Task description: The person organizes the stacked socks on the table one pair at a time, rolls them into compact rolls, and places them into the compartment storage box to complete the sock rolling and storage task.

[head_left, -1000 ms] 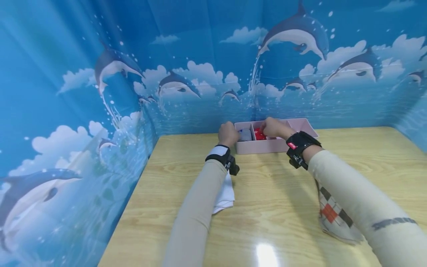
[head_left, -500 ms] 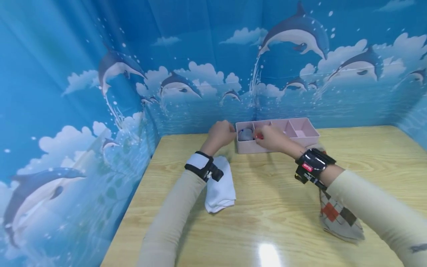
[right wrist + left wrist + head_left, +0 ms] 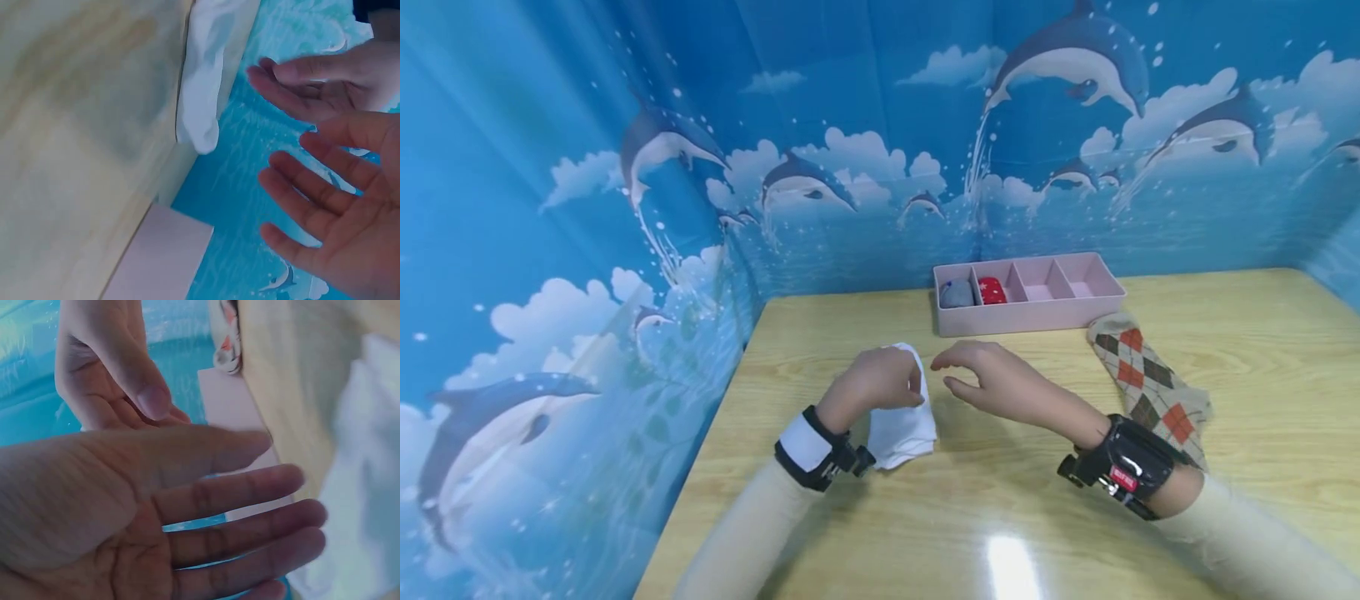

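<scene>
My left hand (image 3: 876,383) hovers over a white sock (image 3: 898,433) lying lengthwise on the table, and overlaps it in the head view. The left wrist view shows this hand's fingers (image 3: 250,515) extended, with nothing held. To its right, my right hand (image 3: 992,379) is above the table with fingers relaxed and apart, holding nothing. Farther back stands a pink divided box (image 3: 1030,317). A rolled grey sock (image 3: 957,293) sits in its leftmost compartment, and a rolled red sock (image 3: 992,291) with white marks in the one beside it.
An argyle sock (image 3: 1150,379) in beige, brown and orange lies at the right, its upper end close to the box's front right corner. Behind the wooden table (image 3: 1000,508) hangs a blue dolphin-print curtain (image 3: 865,233), which also runs along the left side.
My right hand has let go of the red sock in the box and pulled back toward me. My left hand has come away from the box's left end to above the white sock.
</scene>
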The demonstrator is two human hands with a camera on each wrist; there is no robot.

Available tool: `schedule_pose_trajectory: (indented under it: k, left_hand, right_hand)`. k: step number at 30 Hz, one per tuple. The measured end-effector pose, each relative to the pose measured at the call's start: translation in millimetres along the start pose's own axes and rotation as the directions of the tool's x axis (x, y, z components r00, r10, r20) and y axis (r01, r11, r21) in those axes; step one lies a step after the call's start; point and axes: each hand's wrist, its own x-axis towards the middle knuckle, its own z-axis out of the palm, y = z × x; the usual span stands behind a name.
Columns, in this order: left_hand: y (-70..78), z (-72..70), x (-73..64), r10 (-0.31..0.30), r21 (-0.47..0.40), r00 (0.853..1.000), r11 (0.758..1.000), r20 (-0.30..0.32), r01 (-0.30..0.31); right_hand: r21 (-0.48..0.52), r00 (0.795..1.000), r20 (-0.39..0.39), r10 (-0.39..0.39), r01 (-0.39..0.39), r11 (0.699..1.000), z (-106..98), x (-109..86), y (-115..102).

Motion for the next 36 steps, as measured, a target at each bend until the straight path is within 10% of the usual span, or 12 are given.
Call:
schedule_pose_trajectory:
  k: [12, 36]
  left_hand:
    - [-4.5, 32.4, -12.4, 0.018, -0.025, 0.993, 1.0, 0.119, -0.015]
    - [51.5, 54.5, -1.5, 0.136, 0.235, 0.99, 0.964, -0.038, -0.124]
  right_hand:
    - [0.124, 0.948, 0.318, -0.01, -0.031, 0.992, 16, -26.4, 2]
    - [0.005, 0.974, 0.224, -0.026, 0.026, 1.0, 23, -40.0, 15]
